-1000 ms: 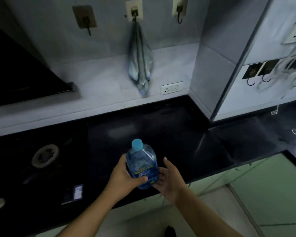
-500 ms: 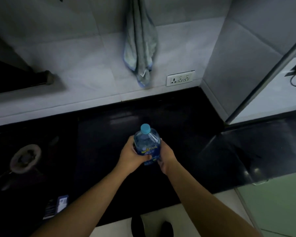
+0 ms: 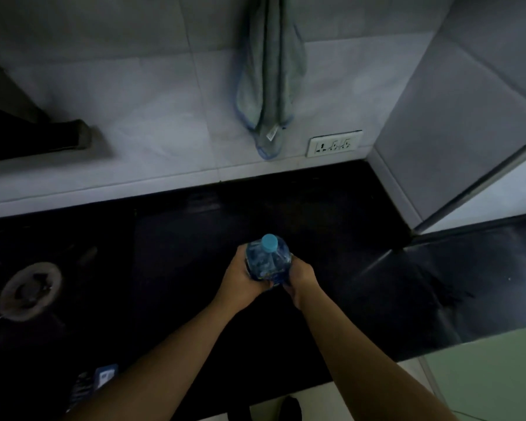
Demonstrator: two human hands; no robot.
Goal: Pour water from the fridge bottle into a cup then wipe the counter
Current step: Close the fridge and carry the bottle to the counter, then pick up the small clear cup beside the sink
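Note:
A clear blue water bottle (image 3: 267, 262) with a light blue cap stands upright over the black counter (image 3: 331, 226). My left hand (image 3: 243, 284) wraps its left side and my right hand (image 3: 299, 279) grips its right side. The cap is on. A grey cloth (image 3: 271, 74) with blue edging hangs on the tiled wall behind the counter. No cup is in view.
A gas burner (image 3: 31, 290) sits on the stove at the left. A white wall socket (image 3: 334, 144) is beside the cloth. A tiled column (image 3: 468, 123) juts out at the right, with more counter beyond. A dark hood edge (image 3: 43, 135) hangs at upper left.
The bottle has moved forward from the counter's front edge to over its middle and lower down. My right hand closed fully onto it. The view tilted down.

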